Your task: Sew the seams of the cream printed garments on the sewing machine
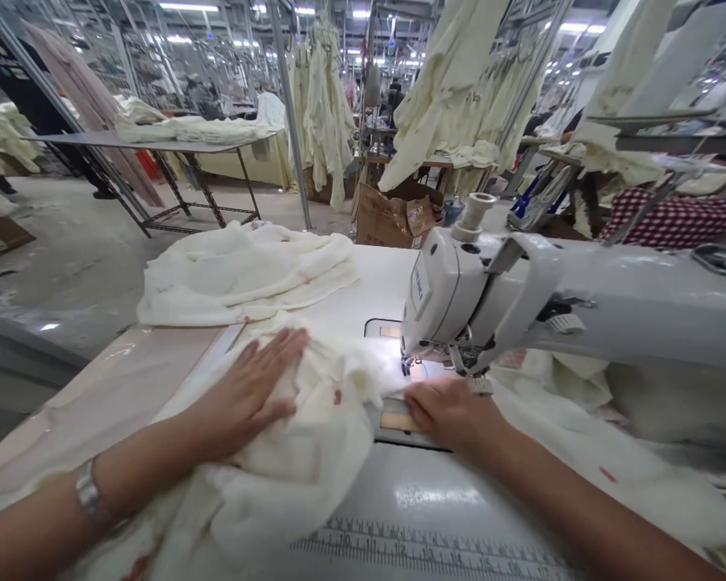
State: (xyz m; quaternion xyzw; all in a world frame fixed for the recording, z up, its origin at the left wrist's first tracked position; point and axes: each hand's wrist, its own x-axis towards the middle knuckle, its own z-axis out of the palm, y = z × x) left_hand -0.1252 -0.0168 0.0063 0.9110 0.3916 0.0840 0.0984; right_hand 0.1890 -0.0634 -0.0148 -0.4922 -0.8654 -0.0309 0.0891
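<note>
My left hand (254,391) lies with its fingers stretched out on a bunched cream garment (332,440) with small reddish marks. A metal band circles the left wrist. Beside the lit needle area of a white sewing machine (451,282), my right hand (453,411) has its fingers pressed together on the garment's edge, just in front of the presser foot (406,365). The fingertips partly hide that edge. More cream cloth (581,452) lies under and beyond my right forearm.
A heap of cream cloth (248,270) sits at the table's back left. A printed ruler (429,553) runs along the front edge. Behind stand a cardboard box (387,214), a metal-legged table (175,144) with folded cloth, and hanging cream garments (327,105).
</note>
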